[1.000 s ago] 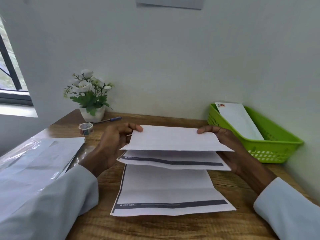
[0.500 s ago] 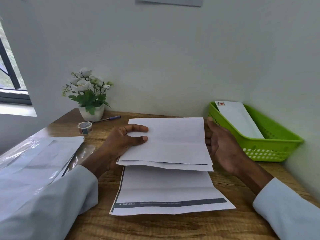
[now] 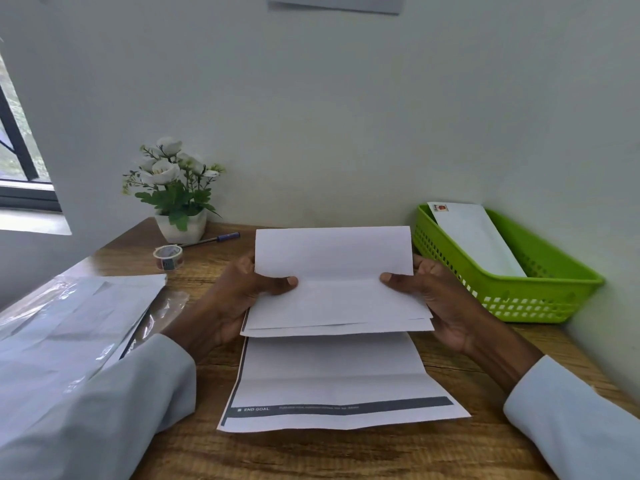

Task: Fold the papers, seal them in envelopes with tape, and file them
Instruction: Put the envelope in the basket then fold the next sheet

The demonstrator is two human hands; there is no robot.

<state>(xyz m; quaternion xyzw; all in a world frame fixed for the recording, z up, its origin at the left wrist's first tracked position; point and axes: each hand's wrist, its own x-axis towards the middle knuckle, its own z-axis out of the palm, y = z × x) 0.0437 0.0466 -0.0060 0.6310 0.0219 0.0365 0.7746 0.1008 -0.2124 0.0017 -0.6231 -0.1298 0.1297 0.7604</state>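
Paper (image 3: 332,271), folded into layered panels, sits raised between both hands over the middle of the tabletop (image 3: 346,452), its long axis running left to right across the person's front and its top panel standing up toward the wall. The left hand (image 3: 242,296) grips the left edge, thumb curled over the front face and fingers hidden behind; the right hand (image 3: 433,299) mirrors it on the right edge, thumb pressing near the crease line. Both hands are equally near, one at each short end, so the coming fold probably turns on bringing the upper panel down along that horizontal crease. A second sheet (image 3: 339,382) lies flat just below, printed band toward the person, its long axis running away from them. The green basket (image 3: 540,296) with one envelope (image 3: 478,237) lies to the right, nearer the right hand. The tape roll (image 3: 168,257) and clear-wrapped stack (image 3: 69,323) lie left, nearer the left hand.
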